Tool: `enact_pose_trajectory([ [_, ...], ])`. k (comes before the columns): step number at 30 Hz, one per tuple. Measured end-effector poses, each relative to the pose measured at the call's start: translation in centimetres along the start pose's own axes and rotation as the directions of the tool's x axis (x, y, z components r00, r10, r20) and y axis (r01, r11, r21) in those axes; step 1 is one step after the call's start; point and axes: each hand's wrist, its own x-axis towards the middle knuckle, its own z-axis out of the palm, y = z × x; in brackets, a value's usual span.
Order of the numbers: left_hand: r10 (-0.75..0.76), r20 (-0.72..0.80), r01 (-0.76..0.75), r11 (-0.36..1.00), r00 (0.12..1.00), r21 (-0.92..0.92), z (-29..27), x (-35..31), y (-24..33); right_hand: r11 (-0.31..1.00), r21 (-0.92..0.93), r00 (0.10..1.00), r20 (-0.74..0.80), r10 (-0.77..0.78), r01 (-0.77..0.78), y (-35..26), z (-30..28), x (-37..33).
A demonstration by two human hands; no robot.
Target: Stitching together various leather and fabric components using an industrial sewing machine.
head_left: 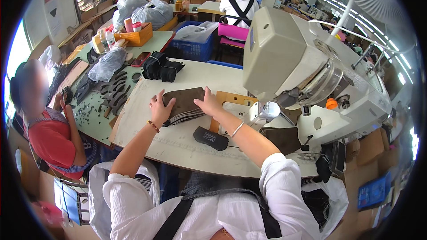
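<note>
A stack of dark brown flat pieces (183, 101), perhaps leather or fabric, is on the white table of a sewing machine (284, 58). Its layered edge faces me. My left hand (160, 106) grips the stack's left end, thumb along the top edge. At the right end my right hand (209, 103) closes on it, thumb on top and fingertips partly hidden. Just below the stack lies a dark oblong piece with pale printing (211, 138). An orange-brown plate (220, 126) sits beside my right wrist, next to the machine's needle area. More brown pieces (282, 139) lie under my right forearm's far side.
A bundle of black pieces (161, 66) stands at the table's back left. On the left, a co-worker in red (55, 140) handles dark pieces at a green table (93, 122). White sacks (100, 195) flank me. The machine head overhangs the right side.
</note>
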Motion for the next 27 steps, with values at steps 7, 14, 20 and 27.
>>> enact_pose_trajectory([
  [7, 0.762, -0.051, -0.762, 0.639, 0.646, -0.1, -5.2, -4.9, 6.0, 0.739, -0.237, 0.768, 0.053, -0.638, 0.631, 2.8, -7.3, -14.5],
  [14, 0.803, 0.544, -0.926, 0.358, 0.243, -0.115, -2.8, -10.9, 8.8, 0.847, -0.388, 0.929, 0.094, -0.357, 0.364, 8.3, -17.7, -24.2],
  [20, 0.784, 0.562, -0.866, 0.45, 0.265, -0.219, -1.4, -8.8, 9.0, 0.761, -0.534, 0.925, 0.136, -0.354, 0.369, 12.2, -21.8, -26.0],
  [27, 0.75, 0.558, -0.819, 0.537, 0.354, -0.202, -1.3, -8.7, 10.2, 0.702, -0.623, 0.899, 0.005, -0.439, 0.346, 16.0, -22.2, -23.0],
])
